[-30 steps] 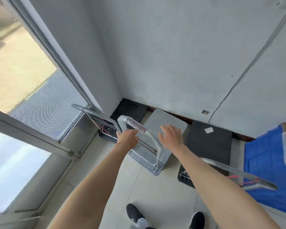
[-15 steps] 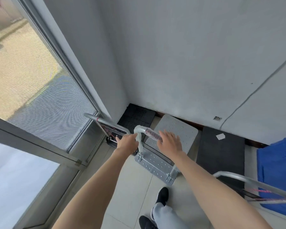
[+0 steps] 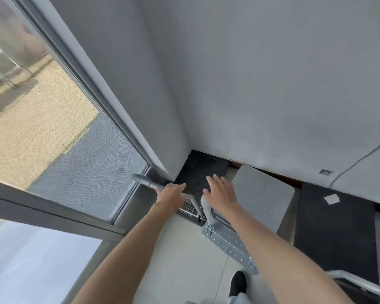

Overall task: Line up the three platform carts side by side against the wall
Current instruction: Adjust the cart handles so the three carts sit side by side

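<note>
Three platform carts stand along the wall. A black perforated cart (image 3: pixel 201 170) fills the corner, a silver cart (image 3: pixel 261 194) sits slightly askew beside it, and a black cart (image 3: pixel 333 229) is on the right. My left hand (image 3: pixel 171 194) lies over the corner cart's silver handle (image 3: pixel 144 180), fingers fairly straight. My right hand (image 3: pixel 219 191) hovers with spread fingers just above the silver cart's handle (image 3: pixel 206 210) and holds nothing. The right cart's handle (image 3: pixel 360 284) shows at the bottom right.
A large window with a metal frame (image 3: pixel 53 207) runs along the left. The grey wall (image 3: pixel 272 95) is straight ahead, with a cable running down it. My shoe (image 3: pixel 238 281) stands on the pale tiled floor behind the silver cart.
Both hands were on the silver cart's handle. My left hand has moved onto the corner cart's handle and my right hand has lifted off with fingers spread. The view has moved closer to the corner.
</note>
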